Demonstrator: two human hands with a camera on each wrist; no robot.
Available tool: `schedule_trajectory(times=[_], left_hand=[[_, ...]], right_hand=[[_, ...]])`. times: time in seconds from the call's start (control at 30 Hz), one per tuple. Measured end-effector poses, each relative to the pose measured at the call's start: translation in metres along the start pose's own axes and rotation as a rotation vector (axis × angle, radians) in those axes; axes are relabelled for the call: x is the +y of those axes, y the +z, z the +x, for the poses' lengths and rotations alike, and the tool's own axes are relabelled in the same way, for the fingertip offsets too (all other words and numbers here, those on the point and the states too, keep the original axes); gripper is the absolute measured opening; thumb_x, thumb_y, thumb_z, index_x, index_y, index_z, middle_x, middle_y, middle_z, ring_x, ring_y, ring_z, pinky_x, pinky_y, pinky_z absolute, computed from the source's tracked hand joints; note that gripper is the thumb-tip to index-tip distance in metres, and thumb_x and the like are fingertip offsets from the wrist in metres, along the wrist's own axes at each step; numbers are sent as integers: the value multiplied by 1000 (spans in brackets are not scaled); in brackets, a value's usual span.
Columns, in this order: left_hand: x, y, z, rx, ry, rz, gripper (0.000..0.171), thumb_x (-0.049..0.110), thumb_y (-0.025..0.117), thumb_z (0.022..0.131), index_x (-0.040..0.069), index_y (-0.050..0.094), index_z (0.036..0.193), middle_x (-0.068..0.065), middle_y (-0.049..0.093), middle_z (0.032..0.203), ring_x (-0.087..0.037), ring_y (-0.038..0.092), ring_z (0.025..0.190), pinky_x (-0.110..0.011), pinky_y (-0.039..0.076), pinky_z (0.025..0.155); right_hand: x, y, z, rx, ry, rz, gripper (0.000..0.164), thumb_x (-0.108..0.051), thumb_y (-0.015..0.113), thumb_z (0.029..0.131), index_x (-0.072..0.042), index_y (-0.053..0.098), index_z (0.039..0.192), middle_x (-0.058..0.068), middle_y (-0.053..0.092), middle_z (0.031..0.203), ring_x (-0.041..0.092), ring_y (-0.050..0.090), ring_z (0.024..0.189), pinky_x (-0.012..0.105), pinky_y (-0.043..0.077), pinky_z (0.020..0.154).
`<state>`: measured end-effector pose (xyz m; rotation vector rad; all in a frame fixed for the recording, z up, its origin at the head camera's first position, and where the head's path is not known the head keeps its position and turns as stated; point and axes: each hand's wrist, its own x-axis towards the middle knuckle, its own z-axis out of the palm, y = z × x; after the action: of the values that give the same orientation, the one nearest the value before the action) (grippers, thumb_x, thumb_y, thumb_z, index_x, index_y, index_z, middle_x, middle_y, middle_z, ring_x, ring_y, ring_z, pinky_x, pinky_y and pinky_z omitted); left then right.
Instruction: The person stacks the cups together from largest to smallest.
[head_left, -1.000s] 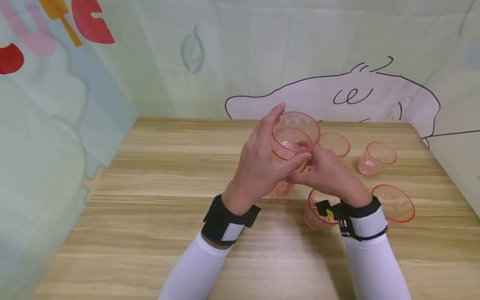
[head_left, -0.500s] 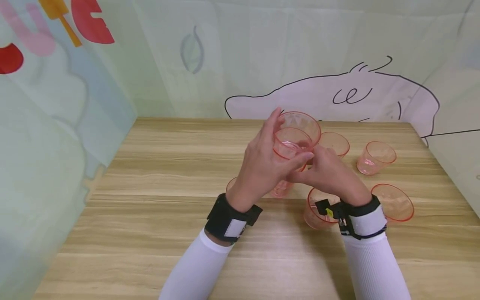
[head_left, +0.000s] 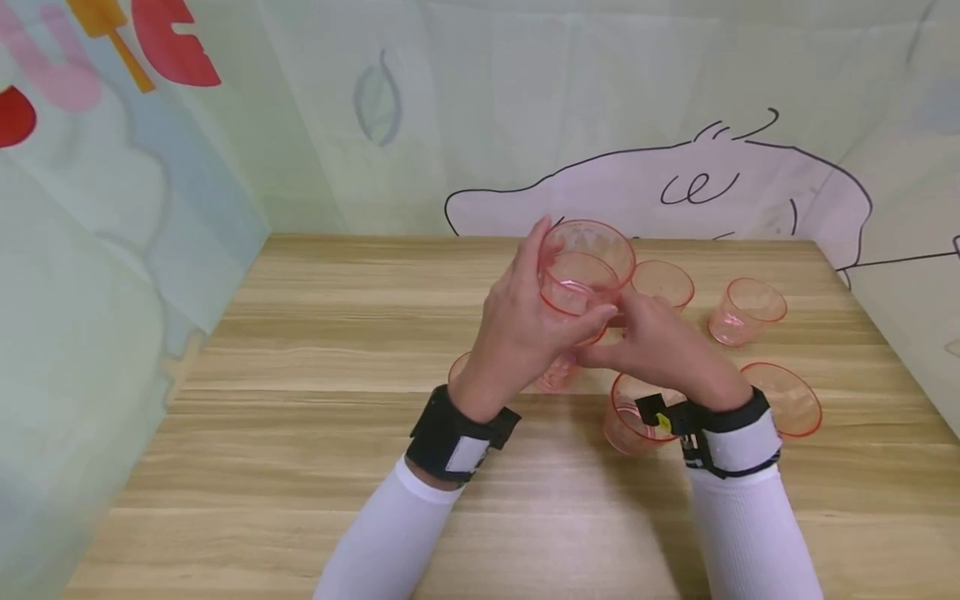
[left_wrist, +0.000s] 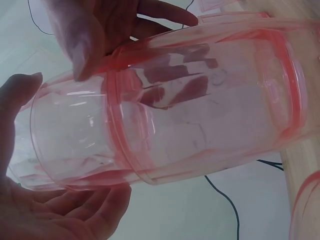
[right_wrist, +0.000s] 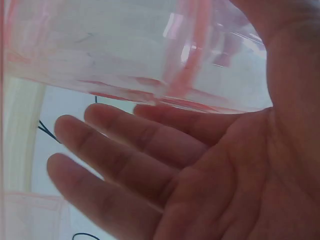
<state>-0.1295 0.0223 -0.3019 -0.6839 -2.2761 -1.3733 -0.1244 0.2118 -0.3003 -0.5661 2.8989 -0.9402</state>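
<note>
Clear pink plastic cups make an upright stack between the two hands. My left hand (head_left: 517, 333) grips the upper cup (head_left: 581, 279), thumb in front and fingers round its far side. My right hand (head_left: 667, 346) holds the stack from the right, with its thumb near the joint between the cups. In the left wrist view, the upper cup's base sits at the red ring of a longer lower cup (left_wrist: 200, 115). The lower fingers (right_wrist: 110, 165) of the right hand reach loosely past the cup. How many cups are nested there cannot be told.
Several more pink cups stand on the wooden table (head_left: 300, 467): a front cup (head_left: 626, 425), a far cup (head_left: 663, 282), a right-hand cup (head_left: 748, 312) and a tilted-looking cup (head_left: 787, 400). Another cup (head_left: 457, 367) is partly hidden by the left wrist. A printed cloth (head_left: 315, 125) hangs behind.
The left hand's fingers have drawn in slightly round the upper cup. Both hands otherwise stay at the stack; the whole view has shifted a little.
</note>
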Motion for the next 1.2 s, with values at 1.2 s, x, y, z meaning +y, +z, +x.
schedule_trajectory(times=[1.2], left_hand=[[0,-1,0,-28,-83,7,96,42,87,75,8,38,150,-8,58,131,-23,59,114,-41,54,89]], right_hand=[[-2,-11,-35,-40,36,-50,88,-57,82,77,-1,54,139,22,58,137,39,57,125,57,44,102]])
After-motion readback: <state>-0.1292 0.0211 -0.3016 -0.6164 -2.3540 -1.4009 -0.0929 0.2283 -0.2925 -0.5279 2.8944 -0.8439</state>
